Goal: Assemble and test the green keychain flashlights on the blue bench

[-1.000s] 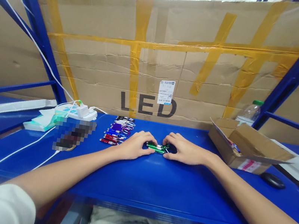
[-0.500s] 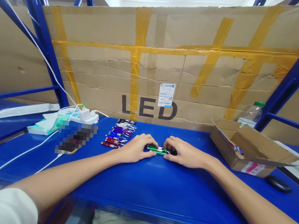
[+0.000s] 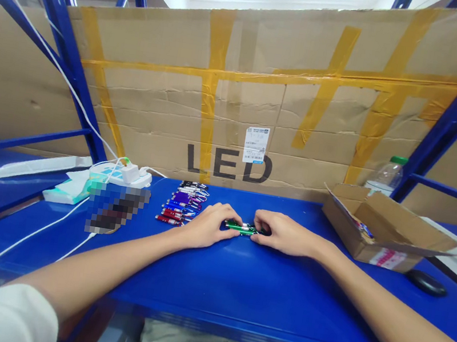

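Note:
Two or more green pen-like tubes (image 3: pixel 241 228) lie at the middle of the blue table, between my hands. My left hand (image 3: pixel 212 225) has its thumb and fingers closed on their left end. On their right end, my right hand (image 3: pixel 277 232) is closed, its fingertips curled over the clips. Left of my left hand, several small tubes with carabiner clips lie in a column: red ones (image 3: pixel 169 217) nearest, then blue ones (image 3: pixel 177 207), purple ones (image 3: pixel 185 197), and silver and black ones farther back.
An open cardboard box (image 3: pixel 388 231) sits at the right, with a black mouse (image 3: pixel 426 282) and a bottle (image 3: pixel 385 175) by it. At the left are a white power strip (image 3: pixel 136 178), cables and a blurred-out object (image 3: pixel 118 211). Cardboard (image 3: pixel 154 119) stands behind.
My right hand has shifted very slightly to the right at the clip end of the green tubes. My left hand stays about where it was.

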Motion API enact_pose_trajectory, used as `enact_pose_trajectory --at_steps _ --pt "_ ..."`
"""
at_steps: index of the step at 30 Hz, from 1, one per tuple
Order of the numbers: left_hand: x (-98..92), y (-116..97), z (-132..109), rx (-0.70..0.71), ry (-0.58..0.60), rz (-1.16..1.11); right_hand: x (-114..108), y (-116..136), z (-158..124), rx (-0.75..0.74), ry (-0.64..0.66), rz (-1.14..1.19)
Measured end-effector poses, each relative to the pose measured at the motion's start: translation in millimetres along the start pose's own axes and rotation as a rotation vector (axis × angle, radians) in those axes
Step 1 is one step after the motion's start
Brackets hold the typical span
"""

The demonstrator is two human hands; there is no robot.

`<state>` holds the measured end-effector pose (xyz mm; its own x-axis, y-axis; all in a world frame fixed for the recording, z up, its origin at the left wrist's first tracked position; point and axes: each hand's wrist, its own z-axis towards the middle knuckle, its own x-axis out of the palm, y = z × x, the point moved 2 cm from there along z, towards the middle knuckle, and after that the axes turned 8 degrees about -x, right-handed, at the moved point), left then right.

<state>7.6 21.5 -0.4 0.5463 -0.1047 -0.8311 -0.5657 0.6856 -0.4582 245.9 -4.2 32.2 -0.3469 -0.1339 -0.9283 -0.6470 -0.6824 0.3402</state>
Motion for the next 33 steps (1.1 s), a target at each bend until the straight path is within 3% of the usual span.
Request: enact_pose_trajectory --at_steps 13,21,33 --pt "-0.6 4 2 -0.044 -0.028 0.012 -2 2 0 0.003 0.09 0.002" --pt "-0.1 1 2 -0.067 -0.039 0.032 3 -3 3 0.041 0.054 -0.095" --pt "-0.3 -10 -2 -0.111 -0.037 0.048 -4 0 2 0.07 0.066 0.02"
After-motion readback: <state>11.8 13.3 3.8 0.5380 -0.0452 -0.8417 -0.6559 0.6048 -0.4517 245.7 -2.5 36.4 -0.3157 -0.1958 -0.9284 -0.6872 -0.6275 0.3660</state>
